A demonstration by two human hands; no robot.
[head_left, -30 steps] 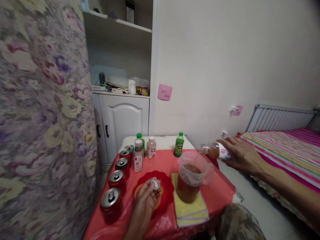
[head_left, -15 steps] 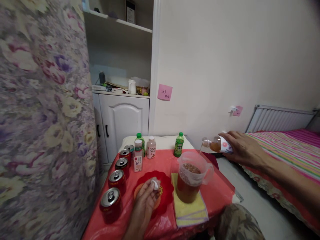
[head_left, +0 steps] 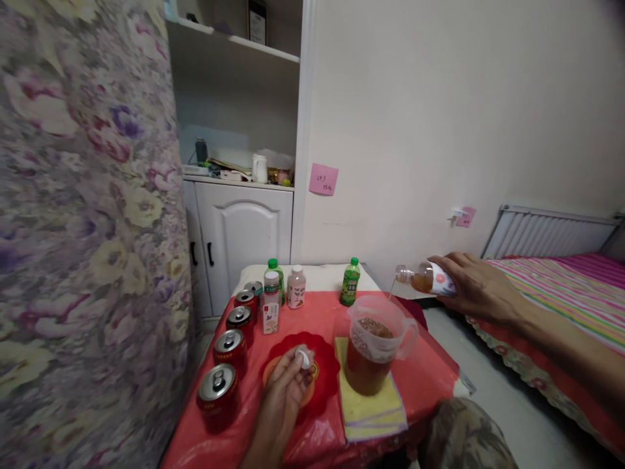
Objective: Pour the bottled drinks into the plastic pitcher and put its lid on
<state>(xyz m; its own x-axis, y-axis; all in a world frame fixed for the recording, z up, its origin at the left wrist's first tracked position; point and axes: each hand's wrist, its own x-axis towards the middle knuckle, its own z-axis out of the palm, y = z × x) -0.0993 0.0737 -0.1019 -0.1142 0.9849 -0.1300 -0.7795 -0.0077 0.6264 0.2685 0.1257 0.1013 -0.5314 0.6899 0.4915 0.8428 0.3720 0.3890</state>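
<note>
My right hand (head_left: 469, 286) is wrapped round a clear bottle (head_left: 420, 279) with a white printed label, tipped on its side with its neck to the left. A thin stream of liquid falls from its mouth toward a translucent plastic pitcher (head_left: 364, 371) that holds brown, bubbly liquid. The pitcher stands on a folded yellow cloth (head_left: 354, 423), its handle to the right. Over a red scalloped plate (head_left: 328, 384), my left hand (head_left: 286, 384) pinches a white bottle cap (head_left: 303, 358) between thumb and fingers.
Several red drink cans (head_left: 218, 391) line the table's left side. Behind the plate are a pale labelled bottle (head_left: 271, 306), a pink-white bottle (head_left: 296, 288) and a green bottle (head_left: 349, 283). A bed (head_left: 551, 280) lies right, a floral curtain (head_left: 88, 228) left.
The pouring bottle stays tilted over the pitcher with liquid still running out. Both hands hold nearly the same places; the view has shifted very slightly.
</note>
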